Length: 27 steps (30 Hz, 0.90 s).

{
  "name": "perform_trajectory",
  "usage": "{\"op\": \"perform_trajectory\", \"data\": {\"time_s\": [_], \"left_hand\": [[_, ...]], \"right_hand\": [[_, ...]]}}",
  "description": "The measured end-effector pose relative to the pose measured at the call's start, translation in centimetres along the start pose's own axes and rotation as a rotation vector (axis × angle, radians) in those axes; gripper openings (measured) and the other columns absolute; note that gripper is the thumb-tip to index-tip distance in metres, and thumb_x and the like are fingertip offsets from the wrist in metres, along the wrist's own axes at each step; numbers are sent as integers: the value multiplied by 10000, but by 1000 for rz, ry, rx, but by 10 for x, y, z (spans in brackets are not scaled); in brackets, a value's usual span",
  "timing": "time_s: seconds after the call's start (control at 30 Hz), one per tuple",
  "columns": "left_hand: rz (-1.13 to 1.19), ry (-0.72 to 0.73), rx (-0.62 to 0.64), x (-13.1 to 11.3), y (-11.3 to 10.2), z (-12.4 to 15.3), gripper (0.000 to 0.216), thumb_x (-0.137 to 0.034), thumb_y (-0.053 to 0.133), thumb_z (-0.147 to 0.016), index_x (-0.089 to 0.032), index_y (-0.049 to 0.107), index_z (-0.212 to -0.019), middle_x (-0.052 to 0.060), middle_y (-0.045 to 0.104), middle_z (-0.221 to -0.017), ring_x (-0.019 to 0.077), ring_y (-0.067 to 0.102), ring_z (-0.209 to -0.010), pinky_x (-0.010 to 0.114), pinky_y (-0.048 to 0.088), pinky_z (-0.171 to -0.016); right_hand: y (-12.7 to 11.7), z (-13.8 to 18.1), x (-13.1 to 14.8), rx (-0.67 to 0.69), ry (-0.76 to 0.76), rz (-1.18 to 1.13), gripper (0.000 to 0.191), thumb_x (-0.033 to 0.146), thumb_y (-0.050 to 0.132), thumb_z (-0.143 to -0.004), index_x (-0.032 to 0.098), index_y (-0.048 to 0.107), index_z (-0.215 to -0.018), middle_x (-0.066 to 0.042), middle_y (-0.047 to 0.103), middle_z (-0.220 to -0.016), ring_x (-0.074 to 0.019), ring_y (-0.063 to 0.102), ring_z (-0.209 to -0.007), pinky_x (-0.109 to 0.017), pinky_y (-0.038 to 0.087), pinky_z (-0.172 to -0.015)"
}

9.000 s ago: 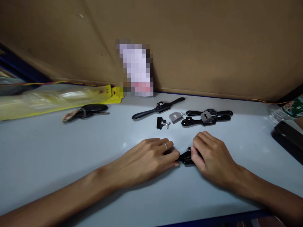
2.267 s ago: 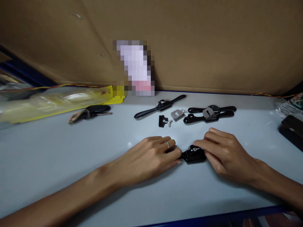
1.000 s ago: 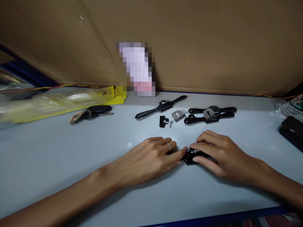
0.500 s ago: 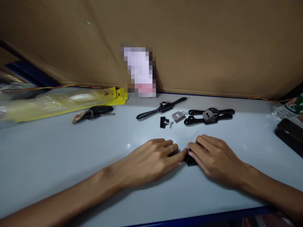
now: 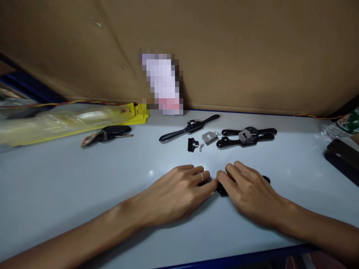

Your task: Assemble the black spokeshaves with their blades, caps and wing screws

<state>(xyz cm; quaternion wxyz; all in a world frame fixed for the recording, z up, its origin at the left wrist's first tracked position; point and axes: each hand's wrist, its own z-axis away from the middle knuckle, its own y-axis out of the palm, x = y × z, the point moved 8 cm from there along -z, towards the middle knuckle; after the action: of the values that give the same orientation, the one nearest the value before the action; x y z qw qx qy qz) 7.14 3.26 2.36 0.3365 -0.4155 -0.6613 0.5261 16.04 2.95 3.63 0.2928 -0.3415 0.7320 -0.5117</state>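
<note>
Both my hands are over a black spokeshave (image 5: 222, 189) on the table; its body shows between them, and one handle end pokes out behind my right hand (image 5: 248, 192). My left hand (image 5: 182, 190) is closed around the left side, index fingertip at the body. My right hand has its fingers curled over the body, hiding most of it. Beyond them lie a black cap iron (image 5: 192, 145), a silver thumbscrew (image 5: 200, 147) and a grey metal blade (image 5: 209, 138). Another grey blade (image 5: 245, 136) rests on a pair of spokeshaves (image 5: 227, 143).
Further back is another spokeshave (image 5: 172, 134). Keys (image 5: 106, 133) and clear-and-yellow packaging (image 5: 70, 125) lie at left. A blurred-out card (image 5: 165, 86) leans on the cardboard wall (image 5: 252, 56). A black phone-like object (image 5: 343, 160) and a plastic bottle (image 5: 343, 125) are at right.
My right hand has shifted slightly left over the spokeshave, its fingers moving, and a handle end now shows behind it. The view has turned a little; my left hand keeps its hold.
</note>
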Motion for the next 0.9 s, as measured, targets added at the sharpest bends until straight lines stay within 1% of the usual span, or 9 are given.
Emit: {"op": "perform_trajectory", "data": {"time_s": [0.1,0.27,0.4,0.47,0.53,0.6,0.77,0.83,0.9], "left_hand": [[18,-16,-16,0,0,0,247,-133,369,-1030,-180,550,-869,23,598,-760,186,534,-645,342,424,-597],[1,-47,-38,3,0,-1,193,-185,409,-1041,-175,568,-932,13,613,-757,172,563,-635,327,425,-592],[-45,-27,-22,4,0,-1,183,-199,424,-1042,-137,564,-1143,27,662,-814,177,611,-657,330,451,-605],[-49,-43,12,6,3,0,178,-219,453,-1039,-147,547,-1173,23,678,-823,178,627,-652,329,447,-595],[-51,-82,57,8,7,1,132,-276,493,-1041,-172,545,-1104,3,673,-768,173,620,-607,324,418,-564],[-85,-117,70,10,10,3,157,-332,498,-1050,-187,533,-1002,-16,643,-682,160,581,-538,317,371,-528],[-213,-76,11,15,8,7,324,-352,312,-1106,-203,488,-878,-15,594,-624,145,503,-478,315,317,-511],[-218,-127,25,31,5,10,385,-398,260,-1112,-208,489,-867,-11,596,-632,145,513,-502,304,325,-527],[-204,-264,46,59,-1,15,421,-444,242,-1107,-209,498,-869,0,619,-653,149,547,-542,292,335,-547]], "right_hand": [[1,-1,0,-10,32,16,226,-22,441,-901,151,586,-892,-55,564,-788,-216,475,-709,-348,369,-610],[4,1,-10,-45,82,-34,250,-13,416,-910,147,608,-901,-51,591,-802,-196,495,-692,-331,372,-626],[2,3,-29,-61,147,-126,232,179,439,-1032,156,637,-912,-41,623,-809,-179,532,-692,-318,380,-638],[-2,3,-39,-103,171,-152,267,257,442,-1054,153,653,-926,-44,639,-817,-182,559,-718,-317,387,-644],[-7,5,-50,-151,198,-160,300,250,426,-1057,150,665,-906,-45,644,-806,-179,568,-716,-318,389,-643],[-11,7,-60,-193,228,-160,324,237,420,-1053,154,671,-867,-44,641,-786,-174,567,-703,-318,389,-643],[-22,13,-94,-351,375,-250,302,251,452,-1032,181,668,-833,-36,642,-769,-163,559,-686,-311,403,-649],[-27,18,-113,-448,481,-323,277,278,483,-1016,196,652,-812,-25,642,-752,-159,551,-667,-307,403,-635],[-30,25,-130,-521,569,-353,282,308,491,-1011,201,628,-789,-20,633,-734,-162,543,-658,-307,406,-625]]}}
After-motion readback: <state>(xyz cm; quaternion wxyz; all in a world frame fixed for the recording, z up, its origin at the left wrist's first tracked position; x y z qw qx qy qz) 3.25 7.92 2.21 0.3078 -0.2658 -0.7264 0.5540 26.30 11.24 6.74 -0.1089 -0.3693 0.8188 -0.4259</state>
